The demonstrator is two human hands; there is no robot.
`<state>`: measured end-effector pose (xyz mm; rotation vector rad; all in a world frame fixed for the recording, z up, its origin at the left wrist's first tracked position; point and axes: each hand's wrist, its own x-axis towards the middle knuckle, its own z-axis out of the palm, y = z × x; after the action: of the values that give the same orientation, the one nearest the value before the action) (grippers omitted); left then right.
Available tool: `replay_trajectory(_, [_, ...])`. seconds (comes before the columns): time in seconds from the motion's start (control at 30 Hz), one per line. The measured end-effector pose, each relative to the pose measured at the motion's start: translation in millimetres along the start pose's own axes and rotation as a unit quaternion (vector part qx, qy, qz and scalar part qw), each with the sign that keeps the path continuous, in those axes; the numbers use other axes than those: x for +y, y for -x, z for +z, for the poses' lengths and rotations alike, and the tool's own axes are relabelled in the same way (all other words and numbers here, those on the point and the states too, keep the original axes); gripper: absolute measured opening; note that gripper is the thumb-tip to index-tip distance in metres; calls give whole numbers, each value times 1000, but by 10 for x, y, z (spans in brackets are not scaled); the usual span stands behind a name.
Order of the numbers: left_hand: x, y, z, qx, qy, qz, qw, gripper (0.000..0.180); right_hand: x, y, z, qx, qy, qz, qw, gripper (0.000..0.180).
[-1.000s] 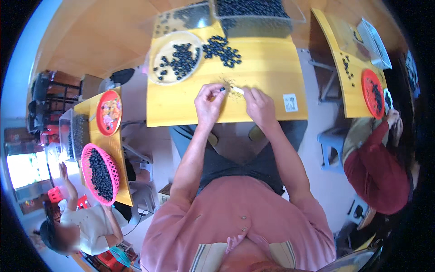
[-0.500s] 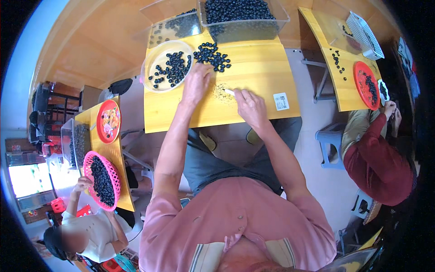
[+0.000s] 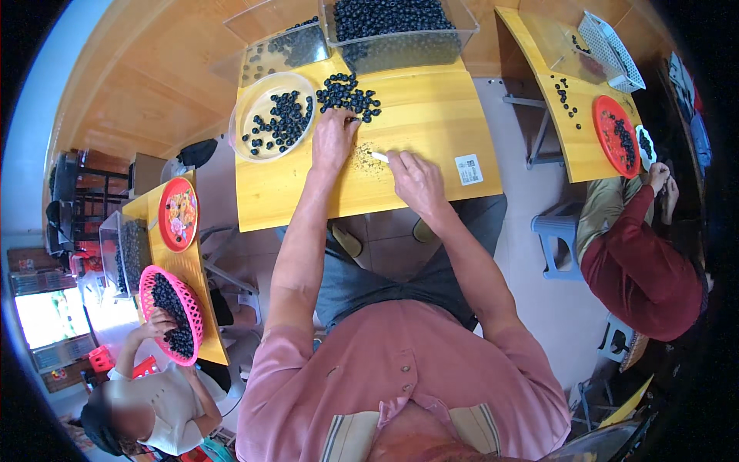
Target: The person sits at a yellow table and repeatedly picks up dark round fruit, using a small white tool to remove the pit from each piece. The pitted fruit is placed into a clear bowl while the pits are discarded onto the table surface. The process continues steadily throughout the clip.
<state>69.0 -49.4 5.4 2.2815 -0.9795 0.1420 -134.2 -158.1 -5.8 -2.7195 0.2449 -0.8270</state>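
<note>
My left hand (image 3: 333,141) reaches forward on the yellow table (image 3: 419,115), its fingertips at the near edge of a loose pile of dark round berries (image 3: 348,95). My right hand (image 3: 414,179) rests on the table and is shut on a small white tool (image 3: 379,156) whose tip points left. Between the hands lies a patch of pale crumbs (image 3: 368,158). A clear round bowl (image 3: 259,104) with berries stands left of the pile.
A clear bin (image 3: 396,35) heaped with berries and a clear tray (image 3: 277,48) stand at the table's far edge. A white label (image 3: 466,169) lies at the right. People sit at side tables with a red plate (image 3: 613,135) and a pink basket (image 3: 171,313).
My left hand has moved from beside the right hand forward to the berry pile. The right hand stays near the crumbs with the white tool.
</note>
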Motion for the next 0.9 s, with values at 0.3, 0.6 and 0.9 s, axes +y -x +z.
replay_trajectory(0.3, [150,652,-41,62,326,-222,917,24,18,13,28,-4,21,5,1000,24])
replay_trajectory(0.6, [350,902,29,47,312,-151,937,28,23,32,44,8,26,0,1000,26])
replay_trajectory(0.9, [352,906,96,29,335,-156,929,42,13,39,42,13,17,-20,1000,25])
